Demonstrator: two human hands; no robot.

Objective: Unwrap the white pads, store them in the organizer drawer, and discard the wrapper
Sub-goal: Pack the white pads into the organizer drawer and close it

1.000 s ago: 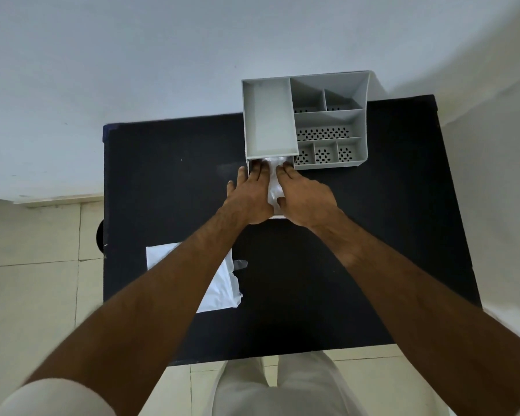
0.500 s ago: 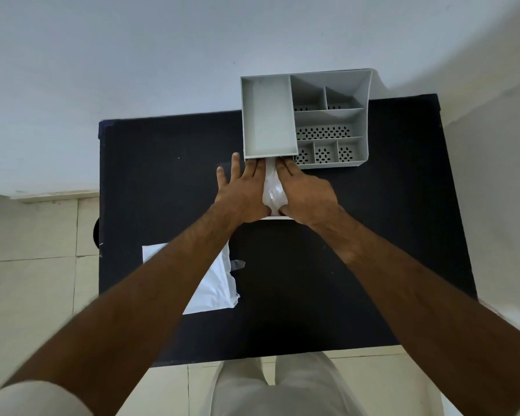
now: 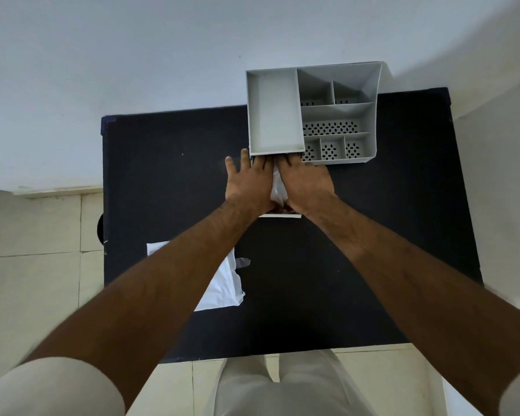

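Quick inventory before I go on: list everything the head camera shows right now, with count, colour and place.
table: one, black, centre of view, against the wall.
organizer: one, grey, many compartments, far edge of the table.
drawer: one, pulled out toward the person under the organizer; only its white front edge shows below the hands.
white pads: a white bundle, count unclear, in the drawer between the two hands.
wrapper: one, white, flat on the table's near left, partly under the left forearm.
floor: pale tiles, left of and below the table.
wall: white, behind the table.
left hand: flat, pressing down on the drawer contents.
right hand: flat, pressing beside it.
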